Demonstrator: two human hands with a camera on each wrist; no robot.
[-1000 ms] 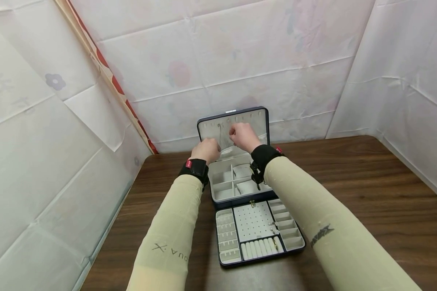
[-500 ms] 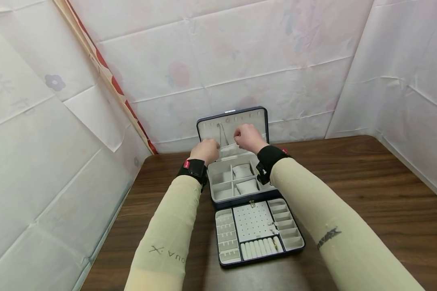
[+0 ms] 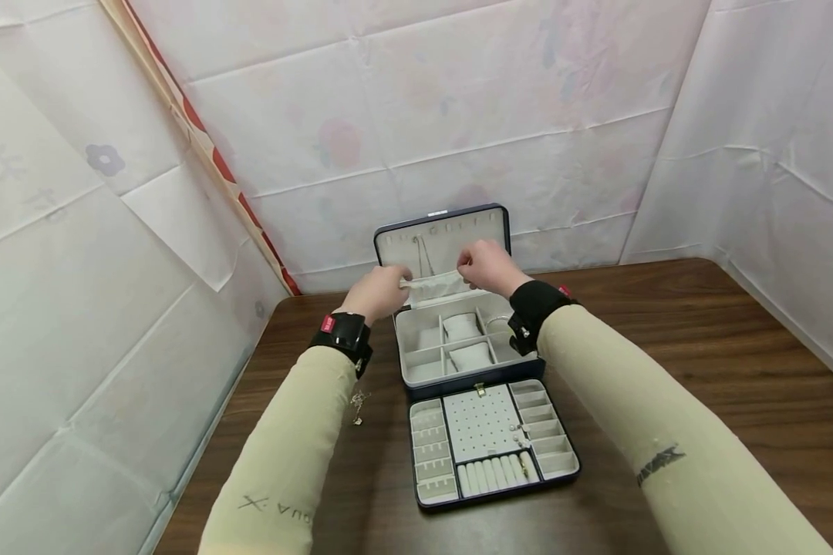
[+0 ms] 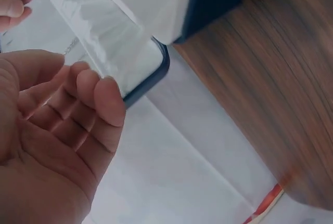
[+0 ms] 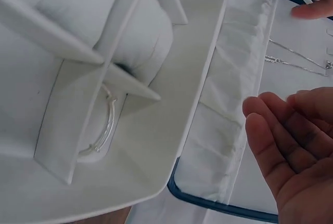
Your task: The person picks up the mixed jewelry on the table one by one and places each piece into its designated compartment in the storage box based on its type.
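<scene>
The left hand [image 3: 375,291] pinched the left end of the gathered pocket [image 3: 433,284] at the foot of the jewellery box [image 3: 458,339] lid. The right hand [image 3: 486,266] pinched its right end, remaining fingers loosely curled. A removable tray [image 3: 493,443] lay on the table [image 3: 701,370] in front.

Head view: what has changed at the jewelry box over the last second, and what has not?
Both hands have moved apart and slightly toward the person: the left hand out to the left, the right hand to the right, uncovering more of the box's compartments. They now hold the lid's elastic pocket stretched between them. The box, the lid, the necklace hanging in it and the tray in front have stayed put.
</scene>
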